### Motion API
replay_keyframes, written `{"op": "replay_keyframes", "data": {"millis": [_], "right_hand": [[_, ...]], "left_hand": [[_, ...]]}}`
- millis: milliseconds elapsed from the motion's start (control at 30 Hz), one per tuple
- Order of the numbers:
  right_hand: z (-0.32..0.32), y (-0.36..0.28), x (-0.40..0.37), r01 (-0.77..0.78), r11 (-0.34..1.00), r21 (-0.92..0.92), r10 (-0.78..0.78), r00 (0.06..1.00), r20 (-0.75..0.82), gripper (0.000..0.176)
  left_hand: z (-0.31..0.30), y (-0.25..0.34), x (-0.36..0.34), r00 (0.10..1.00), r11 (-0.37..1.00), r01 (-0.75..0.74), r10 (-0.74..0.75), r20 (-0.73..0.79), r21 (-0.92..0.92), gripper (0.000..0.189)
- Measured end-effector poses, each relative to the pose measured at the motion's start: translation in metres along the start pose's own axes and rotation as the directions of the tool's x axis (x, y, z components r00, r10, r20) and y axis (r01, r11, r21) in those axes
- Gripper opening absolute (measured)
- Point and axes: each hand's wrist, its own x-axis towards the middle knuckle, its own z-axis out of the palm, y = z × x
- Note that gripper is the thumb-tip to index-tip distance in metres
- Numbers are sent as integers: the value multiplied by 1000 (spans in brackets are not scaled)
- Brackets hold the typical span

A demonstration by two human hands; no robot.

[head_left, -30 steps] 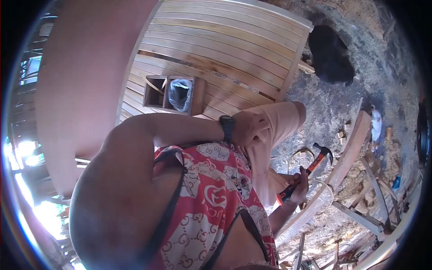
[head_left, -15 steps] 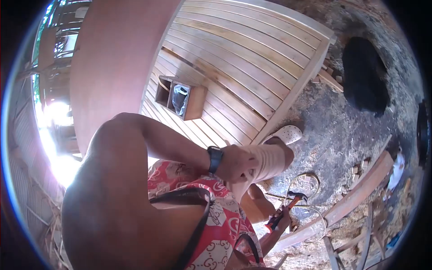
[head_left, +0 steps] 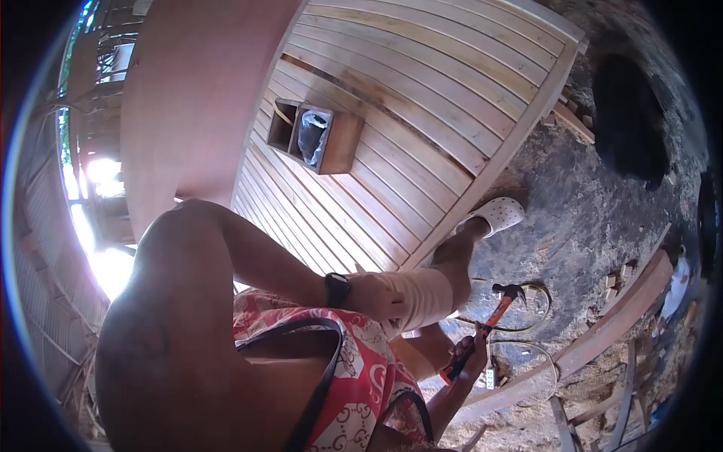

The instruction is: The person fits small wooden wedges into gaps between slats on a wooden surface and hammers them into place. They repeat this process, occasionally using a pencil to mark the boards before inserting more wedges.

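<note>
My left hand (head_left: 373, 295), below a dark wristwatch (head_left: 337, 289), rests against a cream ribbed covering (head_left: 425, 297) on the leg. Its fingers look curled, and whatever they hold is too hidden to name. Lower right, my right hand (head_left: 471, 352) is closed around the handle of a hammer (head_left: 493, 316), whose orange and black shaft points up to a dark claw head. A red and white patterned cloth (head_left: 354, 361) covers the lap and torso.
A slatted wooden panel (head_left: 444, 83) carries a small open wooden box (head_left: 343, 143) with a plastic bag inside. Beside it rises a smooth brown board (head_left: 196, 90). On the floor are a white clog (head_left: 503, 215), a curved plank (head_left: 625, 324), a cable (head_left: 550, 305) and wood scraps.
The view has shifted, so the panel and box sit higher and farther right. The hammer appears slightly higher and more upright in my right hand. My left hand stays at the ribbed covering.
</note>
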Motion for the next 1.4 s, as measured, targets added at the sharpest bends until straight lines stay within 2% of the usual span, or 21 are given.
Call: {"op": "replay_keyframes", "data": {"millis": [100, 167, 367, 467, 500, 567, 700, 767, 800, 833, 867, 900, 967, 1033, 1067, 1133, 1167, 1233, 1300, 1367, 1400], "right_hand": [[-17, 43, 7, 15, 999, 37, -15, 1000, 16, 50], [-23, 66, 10, 3, 994, -111, -11, 997, -76, 41], [-39, 121, 9, 259, 948, 186, -259, 965, -25, 29], [-30, 142, 1, 410, 910, 55, -404, 909, -99, 14], [-36, 151, 7, 428, 903, -40, -429, 890, -154, 17], [-15, 156, -15, 455, 870, -190, -490, 838, -239, 17], [38, 188, -74, 594, 680, -431, -718, 659, -224, 24], [91, 197, -128, 501, 522, -691, -796, 576, -184, 29], [104, 209, -133, 613, 439, -657, -859, 500, -108, 34], [127, 213, -144, 655, 428, -622, -861, 504, -62, 27], [112, 222, -112, 750, 380, -541, -881, 471, 35, 33], [131, 217, -126, 689, 266, -674, -864, 480, 150, 42], [171, 217, -134, 510, 228, -829, -814, 567, 125, 59], [198, 216, -122, 517, 9, -856, -832, 479, 280, 55], [208, 212, -113, 513, 10, -858, -833, 479, 276, 55], [225, 204, -97, 518, -277, -809, -794, 351, 496, 51], [229, 197, -99, 517, -267, -813, -788, 368, 493, 51], [240, 175, -117, 417, -402, -816, -595, 558, 578, 50], [229, 160, -102, 393, -517, -760, -544, 535, 646, 52], [226, 144, -103, 316, -699, -642, -430, 531, 730, 57], [227, 136, -106, 294, -751, -591, -385, 532, 754, 60]], "left_hand": [[28, -7, -18, 998, 994, -63, 62, 6, 90, 44], [45, -16, -27, 992, 980, -109, 119, -46, 165, 42], [59, -44, -42, 941, 931, -270, 309, -137, 247, 44], [69, -58, -52, 917, 922, -315, 357, -179, 224, 40], [70, -62, -56, 929, 935, -264, 312, -197, 237, 37], [73, -71, -58, 865, 901, -390, 429, -261, 188, 31], [62, -90, -66, 879, 918, -354, 391, -274, 176, 17], [45, -126, -73, 653, 758, -478, 644, -398, 444, 12], [35, -145, -83, 746, 869, -275, 463, -478, 412, 12], [24, -161, -94, 554, 943, -257, 322, -767, 211, 16], [8, -178, -111, 738, 971, 181, -28, -675, 158, 40], [5, -227, -117, 610, 931, 235, 83, -788, 281, 39], [-27, -252, -150, 334, 880, 298, 267, -904, 370, 46], [-45, -269, -178, 505, 898, 405, -62, -861, 173, 48], [-48, -282, -182, 564, 845, 471, -68, -823, 254, 41], [-52, -291, -187, 607, 850, 444, -53, -793, 283, 37], [-49, -295, -190, 649, 853, 419, -42, -760, 311, 33], [-42, -303, -196, 662, 850, 395, 0, -750, 349, 28], [-26, -311, -204, 668, 847, 368, 46, -743, 383, 24], [-3, -320, -227, 685, 887, 103, 266, -679, 451, 19], [8, -313, -239, 735, 885, 116, 228, -638, 450, 18]]}}
